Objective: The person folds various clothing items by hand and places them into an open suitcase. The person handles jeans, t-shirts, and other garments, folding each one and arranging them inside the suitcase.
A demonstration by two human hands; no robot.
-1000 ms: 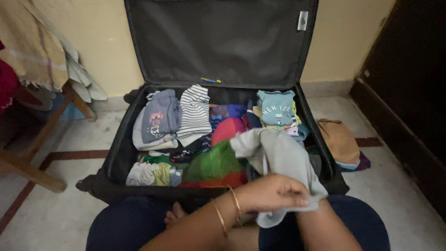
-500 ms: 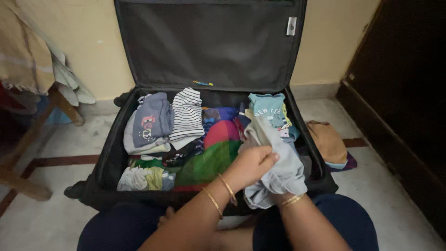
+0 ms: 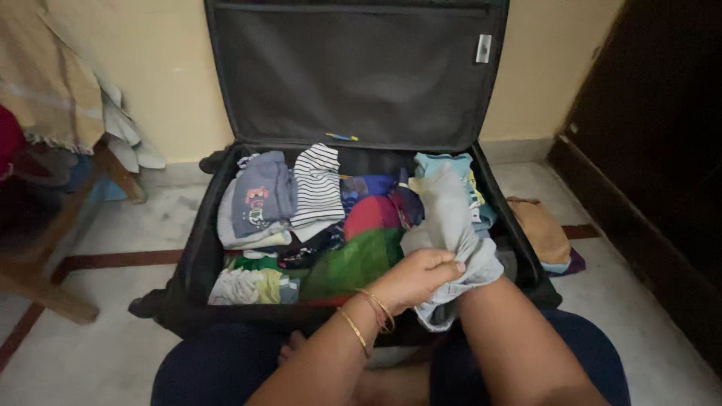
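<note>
Both hands work the pale grey soft cloth garment [image 3: 451, 225] over the open black fabric suitcase [image 3: 197, 248]: left hand [image 3: 417, 277] fingers closed pinching its bunched lower edge, right hand hidden inside the cloth, grip unreadable.

A pale stone floor [image 3: 105, 225] carries an open black suitcase [image 3: 197, 256]. Right of the suitcase lies a tan cloth bundle [image 3: 538, 229]; left stands a wooden frame [image 3: 45, 286].

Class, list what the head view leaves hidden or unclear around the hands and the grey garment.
1. Right hand: buried inside the grey garment; only the forearm shows.
2. Garment's kind: bunched under the left hand, unreadable.
3. Clothes low in the black suitcase: covered by upper layers.
4. Folded brown cloth: partly behind the suitcase wall.
</note>
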